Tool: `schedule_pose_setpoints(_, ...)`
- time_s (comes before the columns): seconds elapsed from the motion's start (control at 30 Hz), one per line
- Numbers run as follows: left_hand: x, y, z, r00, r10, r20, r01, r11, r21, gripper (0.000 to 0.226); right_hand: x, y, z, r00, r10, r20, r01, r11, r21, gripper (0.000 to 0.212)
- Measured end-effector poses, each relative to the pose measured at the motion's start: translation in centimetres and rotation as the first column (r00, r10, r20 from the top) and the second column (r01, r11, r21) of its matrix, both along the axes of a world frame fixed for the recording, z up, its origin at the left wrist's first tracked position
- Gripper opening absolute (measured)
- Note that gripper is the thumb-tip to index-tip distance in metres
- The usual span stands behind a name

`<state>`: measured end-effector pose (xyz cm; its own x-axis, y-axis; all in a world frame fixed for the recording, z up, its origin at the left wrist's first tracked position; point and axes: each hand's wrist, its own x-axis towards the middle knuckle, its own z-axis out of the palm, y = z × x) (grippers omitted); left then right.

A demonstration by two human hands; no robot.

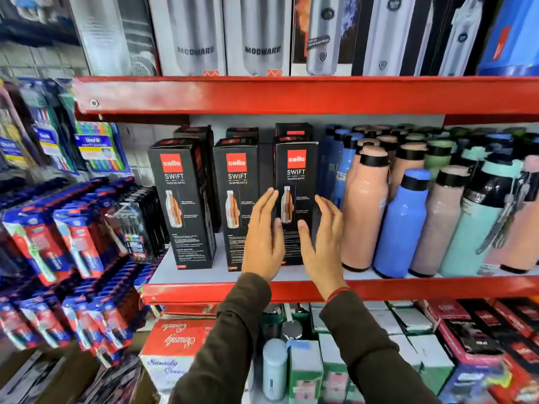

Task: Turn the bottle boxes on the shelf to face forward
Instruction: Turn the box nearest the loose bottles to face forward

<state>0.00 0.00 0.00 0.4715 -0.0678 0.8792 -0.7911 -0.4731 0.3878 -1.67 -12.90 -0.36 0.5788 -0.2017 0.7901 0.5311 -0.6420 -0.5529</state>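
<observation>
Three black bottle boxes with red logos stand upright on the grey middle shelf [192, 275]: the left box [180, 199], the middle box [236, 188] and the right box [296, 176]. More black boxes stand behind them. My left hand [262, 237] and my right hand [323, 237] flank the lower part of the right box, fingers spread and pointing up. Both hands hold nothing; whether the palms touch the box sides I cannot tell. All three front boxes show their printed fronts, the left one turned slightly.
Loose pink, blue and green bottles [402, 223] crowd the shelf right of the boxes. Red shelf edges [262, 94] run above and below. Toothbrush packs [73, 237] hang at left. Tall steel-bottle boxes [195, 36] fill the top shelf; assorted boxes [303, 365] lie below.
</observation>
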Motion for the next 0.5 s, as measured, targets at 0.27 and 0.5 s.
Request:
schedule_pose_setpoints(0.27,2.1,-3.4,-3.1,0.832,-0.146,-0.535,-0.058,0.937,-0.345,0.051,3.7,-1.5,-2.2,0.925,0.108,-0.365,-0.063,0.989,0.132,0.049)
schedule_pose_setpoints(0.5,3.7,-4.6,-4.8,0.774,-0.058,-0.63,-0.209,0.916,-0.342,0.045,5.8,-2.2,-3.3,0.889,0.19,-0.418,-0.082,0.961,0.263,0.041)
